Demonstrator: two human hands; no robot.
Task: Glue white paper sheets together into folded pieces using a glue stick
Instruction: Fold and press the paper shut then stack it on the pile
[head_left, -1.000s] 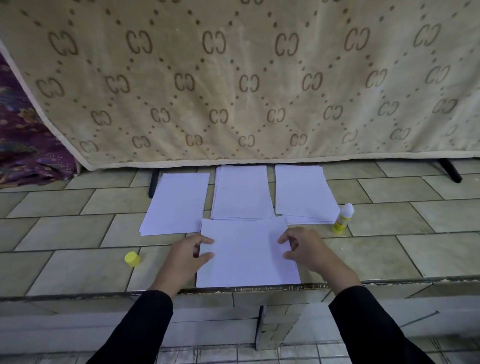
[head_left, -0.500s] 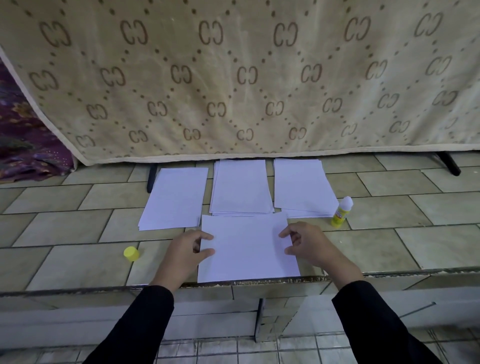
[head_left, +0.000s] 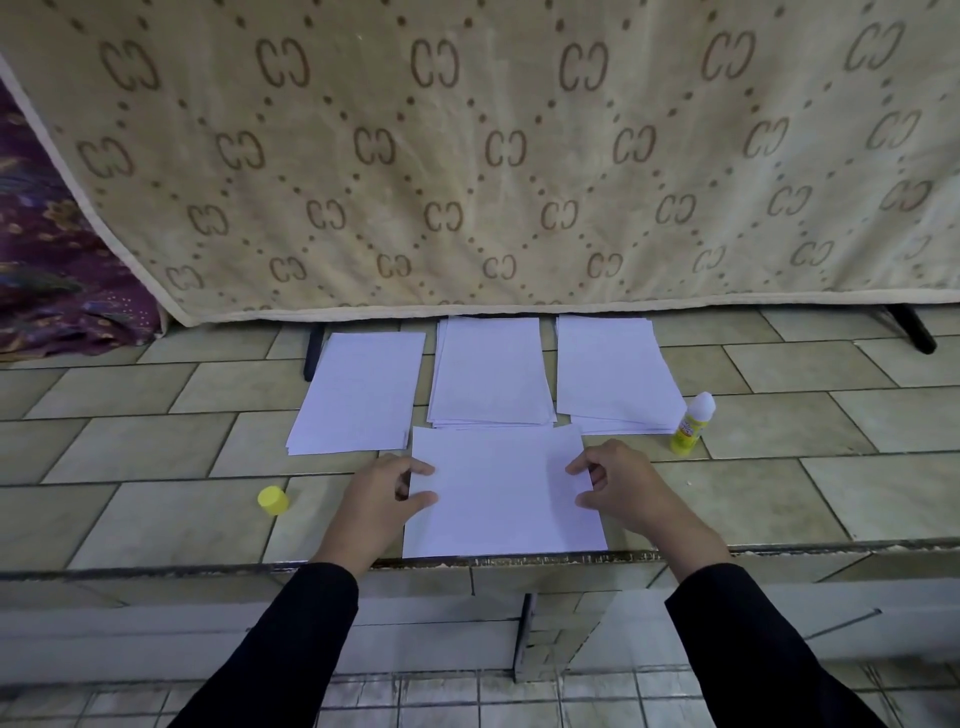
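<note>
A pale green tiled ledge (head_left: 156, 441) spans the middle. Its worn front edge (head_left: 779, 551) drops to a lower tiled floor (head_left: 467, 696). Behind the ledge hangs a beige cloth (head_left: 467, 156) printed with brown paired letters and dotted diamonds. Black metal legs (head_left: 911, 332) show under its hem. Purple patterned fabric (head_left: 52, 270) lies at the far left. The light is soft and even.

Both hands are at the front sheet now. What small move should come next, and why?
Probably the right hand should let go and reach for the glue stick. The front sheet lies flat, the left hand can steady it alone, and the glue stick stands uncapped close by on the right.
</note>
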